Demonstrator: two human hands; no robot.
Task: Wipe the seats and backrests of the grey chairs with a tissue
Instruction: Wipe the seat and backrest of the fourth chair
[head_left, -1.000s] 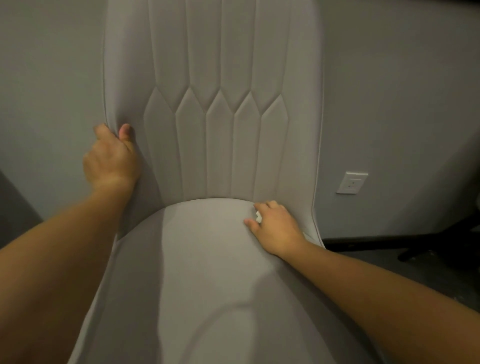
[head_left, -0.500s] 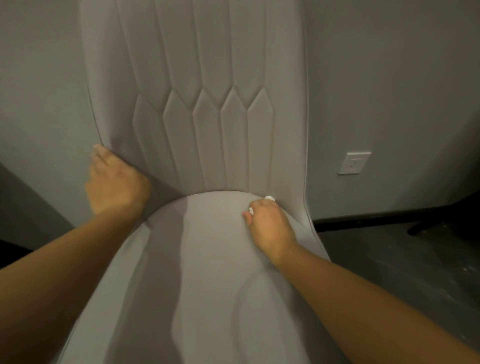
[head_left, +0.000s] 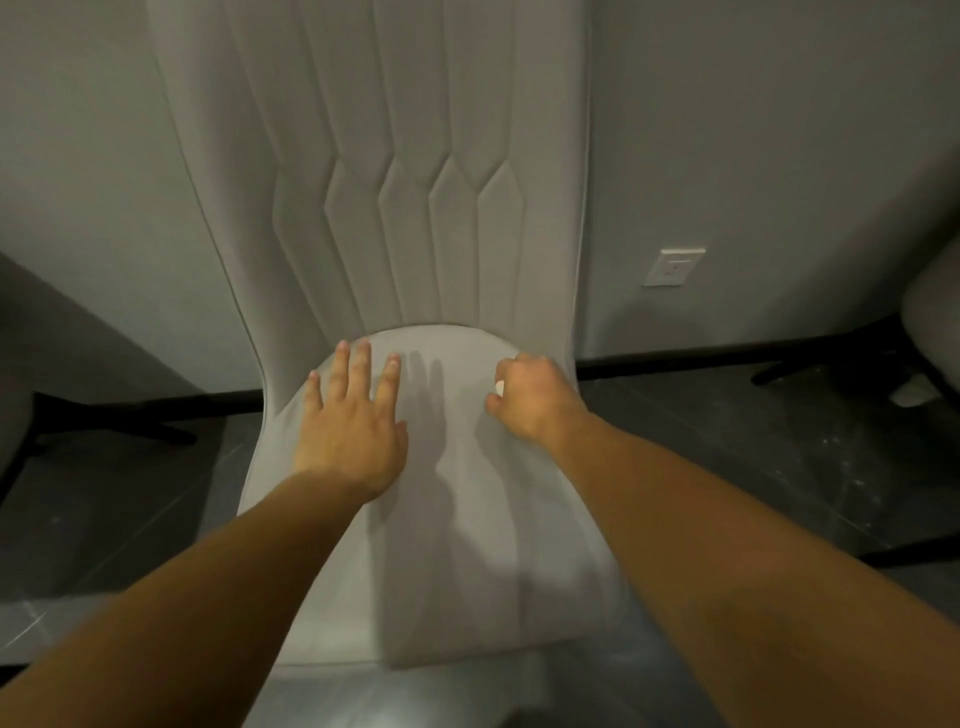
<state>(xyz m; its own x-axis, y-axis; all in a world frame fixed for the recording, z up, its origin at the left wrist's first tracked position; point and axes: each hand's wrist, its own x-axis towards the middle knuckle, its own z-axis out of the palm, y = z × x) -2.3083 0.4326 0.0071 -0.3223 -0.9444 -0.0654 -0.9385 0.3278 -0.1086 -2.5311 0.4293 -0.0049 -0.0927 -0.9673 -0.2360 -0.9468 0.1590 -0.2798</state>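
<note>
A: Head view, quick one. What changed?

B: Left hand (head_left: 349, 435) has come off the side edge of the backrest (head_left: 415, 171), where it was gripping a second ago. Now it lies flat on the seat (head_left: 457, 545), left rear part, fingers spread apart, holding nothing.

A: Right hand?

B: Right hand (head_left: 532, 402) sits about where it was, rear right of the seat, just in front of the seam where seat meets backrest. Fingers curled together, clamped on the tissue (head_left: 500, 387). Only a small white scrap shows at the thumb side.

A: Meaning for the task?

B: My read: bracing moves from backrest to seat, so the seat wipe is the step in hand, started at the back edge.

A: Orientation of the grey chair (head_left: 550, 291)?

B: Faces the camera. Backrest upright against the wall (head_left: 753, 130), long axis vertical. Seat's long axis runs from the backrest toward the viewer.

A: Tissue's axis?

B: Can't tell, it's wadded in the fist.

A: Other views?

B: None. Wall socket (head_left: 674, 267) right of the chair, a second grey chair (head_left: 930, 322) at the right edge.
</note>
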